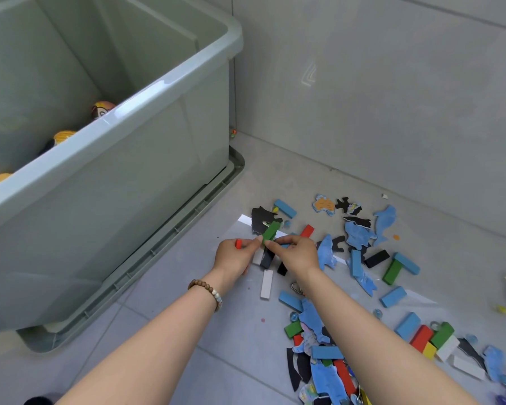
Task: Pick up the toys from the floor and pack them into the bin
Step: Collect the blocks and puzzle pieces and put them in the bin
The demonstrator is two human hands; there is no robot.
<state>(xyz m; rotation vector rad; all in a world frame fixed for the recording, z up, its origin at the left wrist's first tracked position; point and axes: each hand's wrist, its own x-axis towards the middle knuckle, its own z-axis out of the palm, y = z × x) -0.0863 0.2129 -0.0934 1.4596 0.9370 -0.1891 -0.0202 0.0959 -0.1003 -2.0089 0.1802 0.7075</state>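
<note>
A large grey-green bin (170, 89) stands on its lid at the left, with a few toys low inside. My left hand (234, 257) holds several small blocks: a red one (238, 244) pokes out above the fingers, and white and dark ones (263, 257) below. My right hand (297, 252) pinches a green block (270, 230) by its lower end, right against the left hand's fingertips. Both hands hover over the tiled floor just right of the bin.
Several coloured wooden blocks and blue and black puzzle pieces (360, 238) lie scattered over the floor (216, 346) to the right and front. A white block (266, 283) lies below my hands. A tiled wall (392, 97) closes the back.
</note>
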